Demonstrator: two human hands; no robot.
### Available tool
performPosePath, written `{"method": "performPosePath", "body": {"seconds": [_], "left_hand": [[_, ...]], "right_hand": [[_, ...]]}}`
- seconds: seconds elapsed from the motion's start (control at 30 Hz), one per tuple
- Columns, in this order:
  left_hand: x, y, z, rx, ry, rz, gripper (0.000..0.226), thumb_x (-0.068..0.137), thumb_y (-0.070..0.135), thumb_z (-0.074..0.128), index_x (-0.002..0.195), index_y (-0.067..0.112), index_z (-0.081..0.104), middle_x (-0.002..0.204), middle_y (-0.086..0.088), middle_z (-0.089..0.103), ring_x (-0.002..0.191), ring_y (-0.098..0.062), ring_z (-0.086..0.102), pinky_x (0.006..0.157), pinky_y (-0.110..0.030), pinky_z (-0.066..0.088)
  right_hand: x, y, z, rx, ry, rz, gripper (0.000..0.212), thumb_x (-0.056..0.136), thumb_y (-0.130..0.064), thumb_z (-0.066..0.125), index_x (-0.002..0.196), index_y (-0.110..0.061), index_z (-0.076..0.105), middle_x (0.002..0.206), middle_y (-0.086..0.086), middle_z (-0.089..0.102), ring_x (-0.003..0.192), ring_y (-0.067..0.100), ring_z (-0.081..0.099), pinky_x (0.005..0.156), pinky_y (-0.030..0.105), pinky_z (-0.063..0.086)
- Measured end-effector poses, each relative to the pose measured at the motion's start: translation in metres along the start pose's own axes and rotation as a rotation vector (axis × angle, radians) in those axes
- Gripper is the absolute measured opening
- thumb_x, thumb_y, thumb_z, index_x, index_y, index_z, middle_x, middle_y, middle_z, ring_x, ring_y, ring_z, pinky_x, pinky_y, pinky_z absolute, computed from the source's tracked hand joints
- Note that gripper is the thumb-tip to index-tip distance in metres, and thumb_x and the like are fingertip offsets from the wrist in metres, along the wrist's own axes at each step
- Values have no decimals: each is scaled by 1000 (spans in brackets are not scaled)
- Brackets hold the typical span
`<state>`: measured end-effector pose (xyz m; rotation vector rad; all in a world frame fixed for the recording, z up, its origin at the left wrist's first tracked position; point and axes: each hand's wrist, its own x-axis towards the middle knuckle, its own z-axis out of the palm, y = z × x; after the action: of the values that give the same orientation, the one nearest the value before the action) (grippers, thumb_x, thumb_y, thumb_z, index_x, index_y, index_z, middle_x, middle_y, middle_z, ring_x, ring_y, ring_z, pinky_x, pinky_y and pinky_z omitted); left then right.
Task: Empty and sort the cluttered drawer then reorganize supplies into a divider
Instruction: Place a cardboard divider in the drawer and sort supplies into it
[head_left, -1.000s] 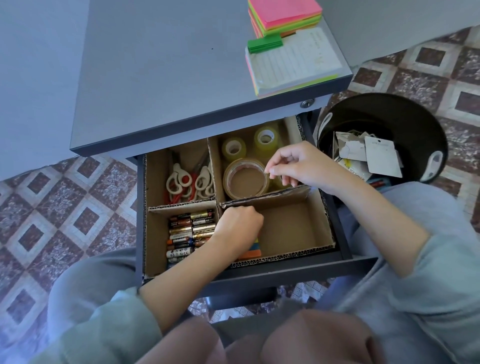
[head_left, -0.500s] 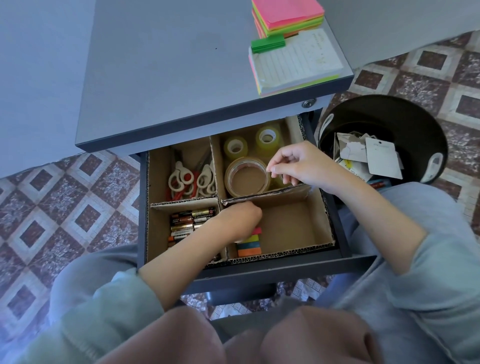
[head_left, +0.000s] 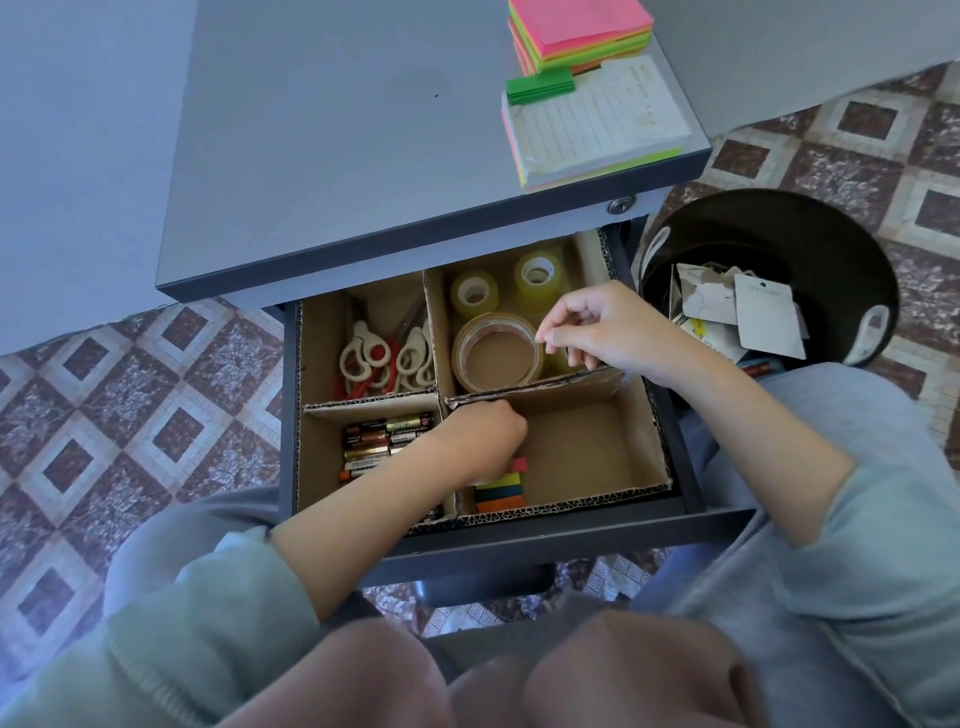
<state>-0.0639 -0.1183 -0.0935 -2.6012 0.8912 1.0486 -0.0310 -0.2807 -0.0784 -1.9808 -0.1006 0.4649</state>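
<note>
The open drawer (head_left: 519, 530) holds a cardboard divider (head_left: 587, 452) with four compartments: scissors (head_left: 387, 358) far left, batteries (head_left: 379, 441) near left, clear tape rolls (head_left: 496, 356) far right, coloured flags (head_left: 501, 491) flat in the near right one.

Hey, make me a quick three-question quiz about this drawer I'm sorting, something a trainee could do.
1. True or false: the scissors share a compartment with the batteries.
2. The tape rolls sit in which compartment? A far right, B near left, C near right.
3. Fill in: the left hand is in the compartment holding the coloured ____.
Key: 1 false; 2 A; 3 sticky tabs.
</note>
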Motion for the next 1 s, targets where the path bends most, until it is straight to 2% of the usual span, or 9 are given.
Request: {"method": "performPosePath", "body": {"seconds": [0.07, 0.27, 0.37, 0.43, 0.53, 0.7, 0.83, 0.9, 1.0], "left_hand": [[-2, 3, -1, 32, -1, 2, 29, 96, 22, 51, 115, 1, 57, 116, -17, 57, 105, -32, 57, 82, -35, 46], [-6, 0, -1, 76, 9, 19, 26, 95, 16, 49, 116, 2, 56, 117, -16, 57, 106, -31, 57, 85, -36, 46], [-2, 0, 1, 31, 53, 119, 34, 96, 10, 43, 129, 13, 52, 122, -12, 54, 108, -29, 55, 86, -36, 45], [2, -2, 1, 7, 24, 192, 39, 97, 11, 43, 133, 22, 49, 124, -8, 51, 108, -27, 54, 83, -33, 44], [5, -4, -2, 35, -31, 218, 37, 95, 8, 43, 127, 21, 57, 122, -7, 49, 107, -26, 53, 82, -32, 43], [4, -7, 0, 58, -19, 217, 37, 94, 4, 41, 122, 16, 61, 120, -8, 52, 106, -27, 54, 85, -34, 46], [3, -9, 7, 74, 14, 183, 31, 93, 21, 52, 123, 13, 58, 120, -8, 54, 106, -26, 56, 84, -34, 47], [1, -9, 7, 72, -2, 154, 40, 87, 32, 63, 120, 10, 57, 118, -8, 54, 105, -27, 56, 82, -35, 46], [1, -4, 9, 107, 21, 123, 37, 85, 27, 66, 115, 9, 57, 115, -9, 56, 103, -27, 57, 78, -34, 46]], "right_hand": [[-1, 0, 0, -8, 2, 0, 12, 90, -9, 59, 85, -14, 69, 76, 0, 67, 56, 6, 55, 48, 11, 44], [0, 0, -1, -21, 0, -3, 13, 90, -10, 59, 83, -16, 69, 75, -1, 67, 53, 2, 54, 49, 12, 45], [1, -1, 0, -44, -13, -2, 13, 90, -12, 60, 82, -19, 68, 70, -5, 65, 49, -2, 54, 50, 11, 44], [1, -1, 0, -44, -15, 2, 13, 89, -11, 60, 82, -17, 69, 64, -10, 62, 47, -3, 53, 49, 10, 43], [0, -1, 0, -52, -19, -2, 13, 89, -11, 59, 84, -16, 69, 66, -8, 63, 47, -4, 52, 49, 10, 43], [0, -1, -1, -61, -21, -5, 13, 90, -11, 59, 84, -17, 68, 70, -5, 65, 49, -3, 53, 50, 11, 45], [1, 0, 0, -75, -19, -7, 12, 89, -12, 60, 83, -18, 68, 70, -6, 64, 49, -4, 54, 49, 11, 44], [2, 0, 1, -80, -18, -5, 11, 89, -12, 60, 83, -18, 68, 71, -6, 65, 49, -3, 54, 49, 10, 43], [2, 0, 2, -89, -18, -8, 12, 89, -13, 60, 83, -19, 68, 72, -5, 66, 50, -3, 54, 49, 8, 43]]}}
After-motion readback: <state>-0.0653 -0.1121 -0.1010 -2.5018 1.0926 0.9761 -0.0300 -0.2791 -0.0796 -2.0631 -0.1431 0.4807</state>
